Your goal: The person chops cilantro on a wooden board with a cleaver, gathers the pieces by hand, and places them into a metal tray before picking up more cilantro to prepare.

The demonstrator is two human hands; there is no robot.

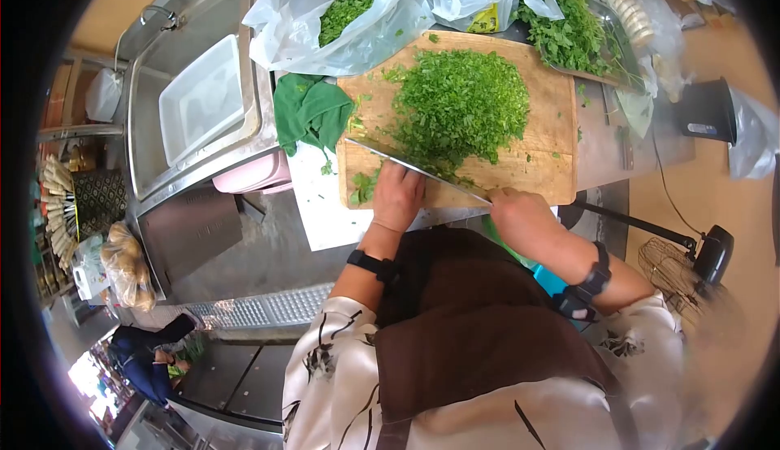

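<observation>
My right hand (pixel 520 218) is wrapped round the handle of a knife (pixel 439 178), whose long blade slants up to the left across the near part of a wooden cutting board (pixel 561 125). My left hand (pixel 398 196) is closed against the near side of the blade, its fingertips hidden, so I cannot make out what it grips. Beyond the blade lies a large heap of finely chopped green herbs (pixel 463 100). A few loose leaves (pixel 363 187) lie left of my left hand. A crumpled green cloth (pixel 313 113) touches the board's left side.
Plastic bags (pixel 382 27) of greens stand behind the board. A metal tray (pixel 626 52) with leafy herbs (pixel 569 31) is at the back right. At the left, a sink (pixel 146 153) holds a white tub (pixel 203 100). Another person (pixel 150 352) is at the lower left.
</observation>
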